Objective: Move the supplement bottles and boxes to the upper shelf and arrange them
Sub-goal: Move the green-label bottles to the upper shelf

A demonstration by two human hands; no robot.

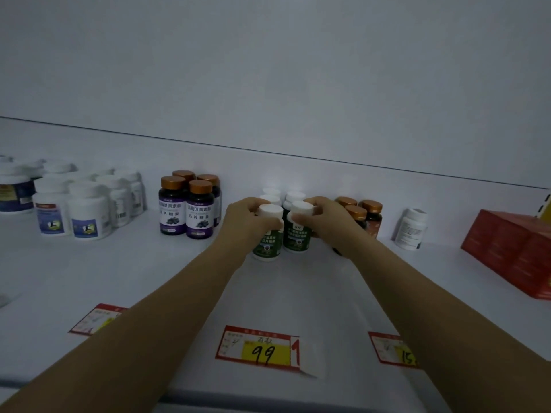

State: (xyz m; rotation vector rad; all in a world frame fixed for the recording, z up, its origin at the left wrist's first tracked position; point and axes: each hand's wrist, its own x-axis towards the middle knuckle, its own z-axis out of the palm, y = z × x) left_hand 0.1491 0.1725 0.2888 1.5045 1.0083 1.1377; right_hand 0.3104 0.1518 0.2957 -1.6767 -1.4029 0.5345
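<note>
Several green-labelled supplement bottles with white caps stand in two rows on the white shelf [149,278]. My left hand [246,220] grips the front left green bottle [268,242] near its cap. My right hand [326,217] grips the front right green bottle [296,236] the same way. More white caps [271,193] of this group show behind my fingers. Both bottles stand upright on the shelf, side by side.
Purple-labelled bottles with copper caps [186,204] stand to the left, white jars [86,210] further left. Right of my hands are dark bottles with copper caps [368,213], a lone white bottle [411,229] and red boxes [512,251]. Price tags [258,347] line the front edge.
</note>
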